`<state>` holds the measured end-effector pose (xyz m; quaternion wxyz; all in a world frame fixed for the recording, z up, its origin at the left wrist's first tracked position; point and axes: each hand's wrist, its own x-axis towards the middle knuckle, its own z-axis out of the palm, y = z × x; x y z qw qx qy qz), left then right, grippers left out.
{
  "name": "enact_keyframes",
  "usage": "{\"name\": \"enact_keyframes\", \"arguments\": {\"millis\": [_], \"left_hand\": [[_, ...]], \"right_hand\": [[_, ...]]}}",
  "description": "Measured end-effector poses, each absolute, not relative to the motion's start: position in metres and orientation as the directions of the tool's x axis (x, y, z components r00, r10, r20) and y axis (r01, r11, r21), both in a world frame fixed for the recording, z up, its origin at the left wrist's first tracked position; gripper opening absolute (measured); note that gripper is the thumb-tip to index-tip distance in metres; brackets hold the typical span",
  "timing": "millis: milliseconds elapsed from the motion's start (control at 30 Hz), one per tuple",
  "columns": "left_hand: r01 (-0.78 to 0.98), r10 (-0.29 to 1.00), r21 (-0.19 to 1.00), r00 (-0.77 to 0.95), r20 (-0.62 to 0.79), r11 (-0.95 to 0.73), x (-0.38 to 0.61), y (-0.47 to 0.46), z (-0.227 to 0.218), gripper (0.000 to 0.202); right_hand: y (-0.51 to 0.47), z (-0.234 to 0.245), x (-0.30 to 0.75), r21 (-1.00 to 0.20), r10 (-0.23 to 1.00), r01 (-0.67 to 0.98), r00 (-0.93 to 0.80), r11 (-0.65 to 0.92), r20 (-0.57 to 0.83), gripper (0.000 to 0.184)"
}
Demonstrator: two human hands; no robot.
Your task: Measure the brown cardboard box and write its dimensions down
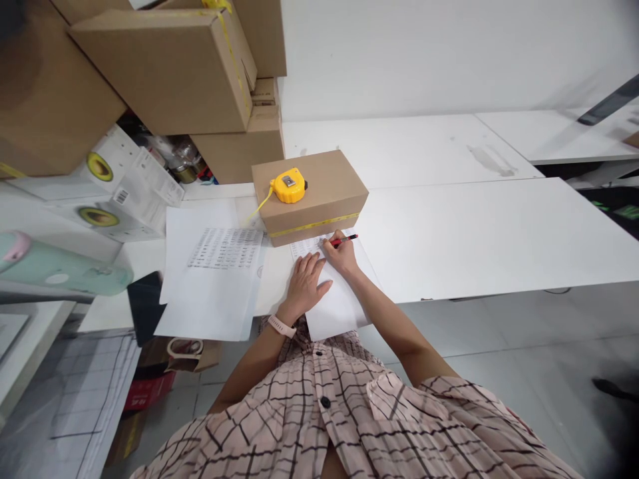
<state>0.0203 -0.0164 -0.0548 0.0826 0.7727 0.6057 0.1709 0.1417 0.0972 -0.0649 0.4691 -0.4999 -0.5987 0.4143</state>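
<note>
- A person, seen from above, is sitting or standing at a white table [474, 233], wearing a pink checked shirt.
- The right hand [341, 255] is closing its fingers around a red pen [345, 239], gripping it in a writing hold.
- The pen's tip is pointing left and touching the top of a white sheet [335, 309], just in front of a small cardboard box [319, 199].
- The left hand [304, 286] is lying flat and open on the same sheet, fingers spread, holding nothing and pressing the paper down just beside the right hand.
- A pale pink wristband [281, 325] is showing on the left wrist.
- A yellow tape measure [288, 185] is resting on top of the small cardboard box, with a short length of tape trailing off the box's left edge.
- A second sheet [210, 293], printed with rows of small text, is lying to the left of the hands, apart from them.
- Large brown cartons [164, 66] are stacking up at the far left, above white printed boxes [124, 193].
- A mint green bottle [60, 269] is lying on its side at the left edge.
</note>
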Motion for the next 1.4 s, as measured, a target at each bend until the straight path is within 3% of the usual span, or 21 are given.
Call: {"name": "enact_keyframes", "arguments": {"millis": [300,600,700,800,867,933,1033,1100,1167,1267,1400], "left_hand": [[0.908,0.965,0.336,0.208,0.160,-0.252,0.019,-0.016,-0.056,0.055],[0.911,0.964,0.326,0.212,0.158,-0.254,0.018,-0.015,-0.056,0.057],[0.910,0.963,0.324,0.220,0.154,-0.260,0.014,-0.018,-0.056,0.056],[0.903,0.959,0.329,0.239,0.153,-0.278,0.006,-0.021,-0.058,0.053],[0.888,0.954,0.355,0.241,0.180,-0.291,-0.002,-0.021,-0.053,0.046],[0.868,0.937,0.401,0.179,0.300,-0.295,-0.010,-0.016,-0.039,0.038],[0.846,0.815,0.462,-0.060,0.577,-0.265,-0.020,0.005,0.004,0.034],[0.839,0.725,0.490,-0.184,0.663,-0.236,-0.027,0.028,0.038,0.040],[0.833,0.712,0.514,-0.233,0.662,-0.205,-0.035,0.057,0.066,0.058],[0.802,0.799,0.573,-0.229,0.556,-0.168,-0.045,0.097,0.086,0.084],[0.736,0.843,0.664,-0.269,0.466,-0.132,-0.044,0.107,0.089,0.086]], "right_hand": [[0.097,-0.064,0.143,-0.965,0.986,0.208,-0.064,0.161,0.151,0.023],[0.086,-0.052,0.159,-0.928,0.967,0.272,-0.069,0.256,0.247,0.023],[0.072,-0.047,0.189,-0.758,0.908,0.499,-0.230,0.419,0.351,0.022],[0.060,-0.047,0.219,-0.433,0.870,0.760,-0.370,0.485,0.325,0.028],[0.055,-0.049,0.232,-0.270,0.870,0.835,-0.411,0.479,0.272,0.036],[0.051,-0.052,0.238,-0.206,0.868,0.853,-0.425,0.479,0.257,0.041],[0.048,-0.057,0.239,-0.219,0.869,0.855,-0.404,0.470,0.286,0.049],[0.048,-0.059,0.238,-0.246,0.870,0.850,-0.386,0.465,0.308,0.053],[0.048,-0.062,0.238,-0.271,0.872,0.846,-0.371,0.459,0.321,0.057],[0.048,-0.065,0.239,-0.313,0.876,0.835,-0.351,0.453,0.330,0.060],[0.043,-0.058,0.239,-0.464,0.872,0.772,-0.232,0.434,0.431,0.049]]}}
